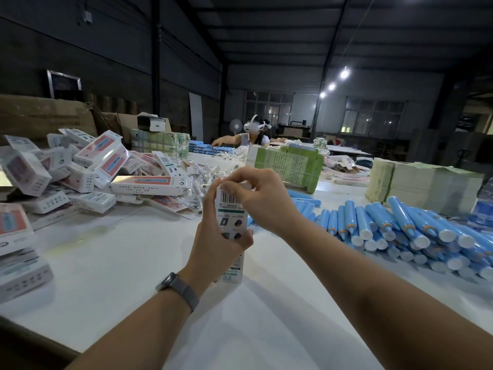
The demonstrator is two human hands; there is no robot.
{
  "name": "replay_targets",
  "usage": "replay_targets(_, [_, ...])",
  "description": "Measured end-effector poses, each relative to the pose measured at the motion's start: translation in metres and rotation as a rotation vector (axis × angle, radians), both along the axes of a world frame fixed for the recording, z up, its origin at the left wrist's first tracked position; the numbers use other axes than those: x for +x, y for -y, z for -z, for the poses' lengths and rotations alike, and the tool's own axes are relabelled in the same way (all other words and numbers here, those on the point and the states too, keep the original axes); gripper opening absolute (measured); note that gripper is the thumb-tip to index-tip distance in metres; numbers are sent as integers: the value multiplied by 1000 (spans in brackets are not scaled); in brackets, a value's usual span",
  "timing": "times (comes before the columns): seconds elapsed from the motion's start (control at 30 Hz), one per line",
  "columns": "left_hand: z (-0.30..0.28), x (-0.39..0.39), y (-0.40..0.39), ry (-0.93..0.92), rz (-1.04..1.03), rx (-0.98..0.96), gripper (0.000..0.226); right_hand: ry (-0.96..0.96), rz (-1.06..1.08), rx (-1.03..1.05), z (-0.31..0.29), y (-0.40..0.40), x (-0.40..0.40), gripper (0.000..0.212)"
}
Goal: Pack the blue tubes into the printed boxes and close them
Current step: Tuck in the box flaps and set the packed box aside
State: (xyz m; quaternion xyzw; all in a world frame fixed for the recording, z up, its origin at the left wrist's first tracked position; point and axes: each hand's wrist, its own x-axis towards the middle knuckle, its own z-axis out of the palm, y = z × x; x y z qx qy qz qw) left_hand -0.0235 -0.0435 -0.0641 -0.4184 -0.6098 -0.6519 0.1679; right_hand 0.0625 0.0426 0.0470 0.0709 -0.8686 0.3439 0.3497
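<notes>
Printed boxes [88, 166], closed and too many to count, lie heaped on the left of the white table [128, 252], their pink fronts showing a blue tube picture; the lettering is too small to read. At the middle, one printed box [230, 209] stands upright on its lower end, barcode face toward me. The left hand [213, 236], with a grey wrist band [179, 288], wraps round its body, while the right hand [262, 194] pinches the top flap with curled fingers. To the right lies a pile of blue tubes [416, 231] with white caps, dozens at least. Behind stand two stacks of green printed sheets [288, 166], and two people wearing white headsets [252, 126].
</notes>
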Motion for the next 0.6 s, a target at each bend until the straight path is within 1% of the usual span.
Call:
replay_targets(0.07, [0, 0, 0, 3, 7, -4, 108, -25, -7, -20, 4, 1, 0, 11])
replay_targets(0.2, [2, -2, -1, 12, 22, -7, 110, -71, 0, -40, 15, -2, 0, 16])
replay_targets(0.33, [4, -7, -4, 9, 11, -29, 115, -77, -8, -75, 25, -7, 1, 32])
replay_targets(0.4, [5, -11, -5, 2, 7, -33, 118, -92, 4, -32, 28, -7, 1, 36])
replay_targets(0.6, [9, -19, -9, 7, 22, -16, 120, -105, 52, 82, 31, -5, 2, 34])
